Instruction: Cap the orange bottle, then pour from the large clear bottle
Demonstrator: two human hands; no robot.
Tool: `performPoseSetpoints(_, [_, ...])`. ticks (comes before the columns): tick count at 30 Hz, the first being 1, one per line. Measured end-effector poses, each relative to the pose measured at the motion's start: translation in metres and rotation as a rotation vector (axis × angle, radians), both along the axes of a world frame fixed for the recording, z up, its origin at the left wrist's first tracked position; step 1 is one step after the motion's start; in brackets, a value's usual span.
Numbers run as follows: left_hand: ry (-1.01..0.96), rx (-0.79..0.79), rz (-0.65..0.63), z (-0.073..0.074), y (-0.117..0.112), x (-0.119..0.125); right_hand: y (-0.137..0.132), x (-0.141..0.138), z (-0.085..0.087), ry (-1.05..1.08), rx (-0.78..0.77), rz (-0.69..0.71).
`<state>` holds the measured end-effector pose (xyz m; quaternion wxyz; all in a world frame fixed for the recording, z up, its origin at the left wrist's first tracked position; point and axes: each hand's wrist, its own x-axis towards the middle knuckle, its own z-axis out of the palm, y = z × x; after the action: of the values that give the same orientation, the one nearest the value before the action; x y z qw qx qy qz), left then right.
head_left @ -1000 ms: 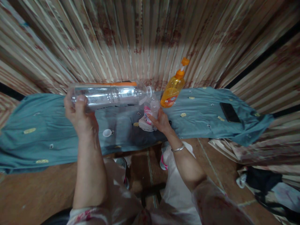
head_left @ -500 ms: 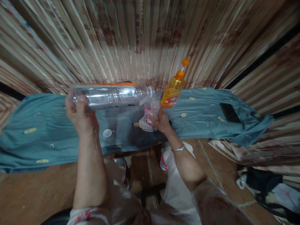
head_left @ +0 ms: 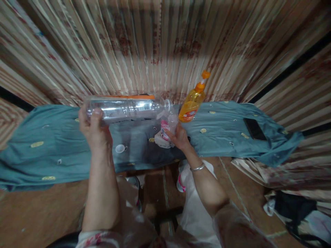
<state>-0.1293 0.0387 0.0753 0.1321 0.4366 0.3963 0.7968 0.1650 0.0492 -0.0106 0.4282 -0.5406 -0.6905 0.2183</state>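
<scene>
My left hand (head_left: 95, 129) is wrapped around the base of a large clear plastic bottle (head_left: 124, 107) with an orange strip along it. The bottle lies nearly level in the air, its open neck pointing right. Just under that neck is a small clear plastic bottle (head_left: 173, 120) with a pink and white label, gripped by my right hand (head_left: 180, 137). Whether the two necks touch is unclear. Crumpled whitish material (head_left: 163, 141) sits at the small bottle's lower end. A small white cap (head_left: 120, 148) lies on the teal cloth (head_left: 69, 148).
Behind my right hand stands a pump bottle (head_left: 191, 105) of orange liquid. A black phone (head_left: 254, 129) lies toward the right end of the cloth-covered surface. Patterned curtains (head_left: 144, 44) hang behind and at the sides. Dark fabric (head_left: 293, 206) lies at lower right.
The view has tilted up slightly. My left hand and the large bottle have shifted a little to the right; my right hand keeps its hold on the small bottle.
</scene>
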Motion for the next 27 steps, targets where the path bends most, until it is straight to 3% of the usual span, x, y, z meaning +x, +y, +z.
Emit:
performPoseSetpoints(18, [-0.064,-0.042,0.047,-0.0040,-0.0020,0.0002,-0.0020,-0.0024,0.0011,0.023,-0.036,-0.019])
performPoseSetpoints(27, [-0.101,-0.051,0.023,-0.0016,-0.0067,0.0056,-0.0012,-0.0038,-0.0016,0.022,0.022,-0.026])
